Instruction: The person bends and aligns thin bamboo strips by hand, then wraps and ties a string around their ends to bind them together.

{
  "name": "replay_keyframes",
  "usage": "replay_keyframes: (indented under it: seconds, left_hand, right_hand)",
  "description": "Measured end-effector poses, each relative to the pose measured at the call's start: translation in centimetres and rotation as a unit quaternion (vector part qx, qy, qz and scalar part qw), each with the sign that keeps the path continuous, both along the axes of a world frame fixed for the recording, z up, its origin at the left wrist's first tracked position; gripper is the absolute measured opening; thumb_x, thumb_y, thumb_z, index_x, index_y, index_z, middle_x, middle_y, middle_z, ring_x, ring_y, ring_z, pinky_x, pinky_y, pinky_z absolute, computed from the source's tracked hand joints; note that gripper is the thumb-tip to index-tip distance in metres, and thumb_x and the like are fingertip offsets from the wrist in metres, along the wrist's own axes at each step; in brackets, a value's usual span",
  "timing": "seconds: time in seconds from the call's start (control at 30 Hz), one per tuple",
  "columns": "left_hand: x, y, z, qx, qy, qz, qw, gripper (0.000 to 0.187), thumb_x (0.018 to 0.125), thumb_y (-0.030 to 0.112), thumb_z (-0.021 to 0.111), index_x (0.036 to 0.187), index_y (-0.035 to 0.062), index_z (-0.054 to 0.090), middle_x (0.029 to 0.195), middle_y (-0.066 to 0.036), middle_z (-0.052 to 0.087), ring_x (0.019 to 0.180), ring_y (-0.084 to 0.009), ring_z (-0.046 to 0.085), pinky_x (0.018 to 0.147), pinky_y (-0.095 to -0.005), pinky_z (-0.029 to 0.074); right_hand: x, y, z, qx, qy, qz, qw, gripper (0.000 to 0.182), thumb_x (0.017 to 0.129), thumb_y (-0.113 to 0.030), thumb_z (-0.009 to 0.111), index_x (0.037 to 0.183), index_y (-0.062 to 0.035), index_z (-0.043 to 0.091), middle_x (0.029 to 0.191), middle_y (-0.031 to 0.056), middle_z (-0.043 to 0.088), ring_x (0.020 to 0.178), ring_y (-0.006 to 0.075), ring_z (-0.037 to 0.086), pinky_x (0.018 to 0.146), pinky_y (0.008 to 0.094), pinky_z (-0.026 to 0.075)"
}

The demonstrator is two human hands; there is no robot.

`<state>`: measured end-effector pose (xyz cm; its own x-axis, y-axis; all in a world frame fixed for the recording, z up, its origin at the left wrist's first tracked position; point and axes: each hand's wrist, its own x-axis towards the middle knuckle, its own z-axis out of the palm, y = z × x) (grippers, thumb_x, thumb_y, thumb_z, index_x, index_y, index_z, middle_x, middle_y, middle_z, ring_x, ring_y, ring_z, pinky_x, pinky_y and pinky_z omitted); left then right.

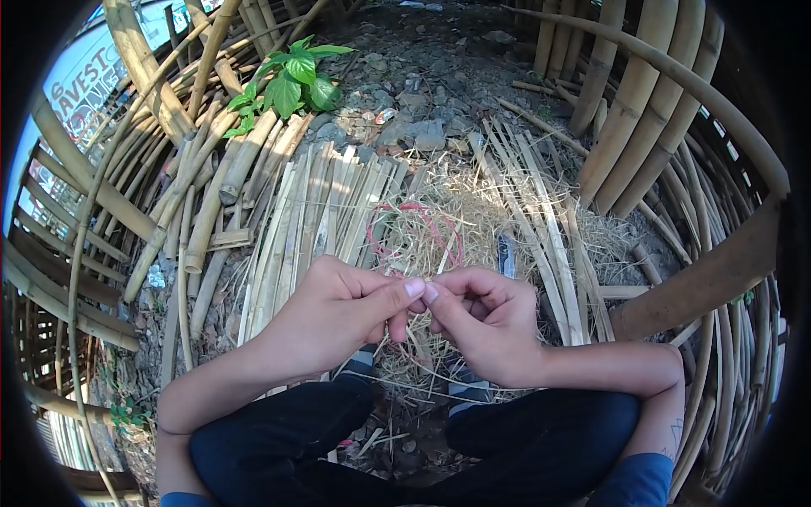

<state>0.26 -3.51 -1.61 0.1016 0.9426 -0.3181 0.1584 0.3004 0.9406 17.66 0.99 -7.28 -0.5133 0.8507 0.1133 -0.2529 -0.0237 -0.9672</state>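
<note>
My left hand (342, 308) and my right hand (490, 317) meet in front of me, thumb tips almost touching, both in a pinch. Pink string (439, 232) loops on the ground just beyond them and runs up to the fingers of my left hand. What my right fingertips pinch is too small to make out. Flat split bamboo strips (312, 203) lie side by side beyond my left hand. Dry straw-like shavings (481, 203) cover the ground past my right hand, and a dark narrow tool (506, 255) lies among them.
Bamboo poles (650, 101) stand at the upper right, with a thick one (710, 270) slanting at the right. More poles (207, 203) are piled at the left beside a green leafy plant (296, 80). Stony ground (405, 93) stretches ahead. My bent legs (541, 431) are below.
</note>
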Motion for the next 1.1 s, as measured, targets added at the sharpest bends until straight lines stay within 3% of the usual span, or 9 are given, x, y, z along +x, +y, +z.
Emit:
replay_keyframes:
  seconds: [0.23,0.43,0.6,0.73,0.83,0.9,0.93,1.0,1.1]
  left_hand:
    - [0.3,-0.2,0.1,-0.018,-0.075,0.054,0.996,0.032,0.093,0.023,0.057,0.083,-0.0058,0.067,0.058,-0.004,0.056,0.043,-0.0017,0.037,0.039,-0.0175,0.024]
    - [-0.2,-0.3,0.3,-0.100,-0.105,0.029,0.989,0.029,0.092,0.021,0.059,0.083,-0.0054,0.067,0.058,-0.003,0.056,0.045,-0.0021,0.041,0.040,-0.0168,0.027]
    - [0.1,-0.5,-1.4,-0.095,-0.045,-0.028,0.994,0.026,0.092,0.017,0.059,0.079,-0.0029,0.069,0.056,0.000,0.055,0.049,-0.0035,0.043,0.045,-0.0192,0.033]
    - [0.4,-0.4,-1.4,-0.084,0.009,-0.047,0.995,0.026,0.091,0.016,0.059,0.077,-0.0031,0.069,0.054,0.000,0.055,0.048,-0.0037,0.043,0.045,-0.0206,0.033]
    - [0.4,-0.1,-1.1,-0.089,0.051,-0.067,0.992,0.028,0.092,0.020,0.059,0.081,-0.0033,0.069,0.057,0.001,0.055,0.051,-0.0022,0.046,0.046,-0.0171,0.034]
    - [0.5,0.1,-1.7,-0.102,0.057,-0.054,0.992,0.027,0.092,0.020,0.060,0.081,-0.0029,0.069,0.057,0.001,0.055,0.051,-0.0021,0.046,0.045,-0.0172,0.033]
    - [0.4,0.2,-2.2,-0.102,0.051,-0.054,0.992,0.027,0.092,0.020,0.060,0.081,-0.0029,0.069,0.057,0.001,0.055,0.051,-0.0021,0.046,0.045,-0.0172,0.033]
    - [0.2,0.3,-3.0,-0.090,0.041,-0.035,0.994,0.027,0.092,0.020,0.060,0.080,-0.0028,0.069,0.056,0.000,0.055,0.049,-0.0021,0.045,0.044,-0.0173,0.032]
    - [-0.4,0.3,-2.6,-0.103,0.000,-0.010,0.995,0.026,0.091,0.018,0.061,0.079,-0.0034,0.069,0.056,-0.001,0.055,0.049,-0.0027,0.045,0.044,-0.0172,0.032]
  right_hand:
    - [0.7,0.8,-1.3,0.054,0.014,0.056,0.997,0.011,0.092,-0.007,0.058,0.096,0.0016,0.062,0.076,0.0001,0.061,0.058,-0.0020,0.048,0.048,0.0145,0.036]
    - [1.6,2.9,-0.7,0.018,-0.077,0.149,0.986,0.013,0.092,-0.012,0.058,0.093,0.0001,0.059,0.071,-0.0036,0.055,0.058,-0.0024,0.045,0.049,0.0152,0.035]
    - [1.7,4.3,0.9,-0.034,-0.149,0.244,0.958,0.015,0.091,-0.014,0.059,0.089,0.0013,0.060,0.072,-0.0020,0.057,0.060,0.0013,0.047,0.051,0.0196,0.039]
    - [2.0,3.7,2.0,-0.008,-0.206,0.238,0.949,0.015,0.090,-0.011,0.057,0.085,0.0025,0.061,0.071,-0.0005,0.058,0.060,0.0030,0.049,0.051,0.0223,0.040]
    - [2.2,3.2,3.3,0.027,-0.256,0.223,0.940,0.012,0.090,-0.009,0.060,0.088,0.0022,0.060,0.071,-0.0029,0.058,0.061,0.0011,0.047,0.051,0.0202,0.037]
    - [2.5,2.7,3.7,0.168,-0.305,0.185,0.919,0.011,0.090,-0.008,0.059,0.086,0.0025,0.059,0.066,-0.0012,0.057,0.054,0.0030,0.044,0.046,0.0218,0.035]
    - [2.6,2.5,3.5,0.168,-0.310,0.187,0.917,0.011,0.090,-0.008,0.059,0.086,0.0025,0.059,0.066,-0.0012,0.057,0.054,0.0030,0.044,0.046,0.0218,0.035]
    - [2.6,2.2,2.9,0.306,-0.299,0.187,0.884,0.009,0.084,-0.006,0.059,0.083,0.0025,0.060,0.067,0.0128,0.059,0.053,0.0196,0.055,0.049,0.0315,0.043]
    - [2.5,1.7,0.8,0.375,-0.223,0.153,0.887,0.009,0.085,-0.006,0.059,0.082,0.0023,0.061,0.067,0.0123,0.057,0.055,0.0192,0.056,0.050,0.0317,0.043]
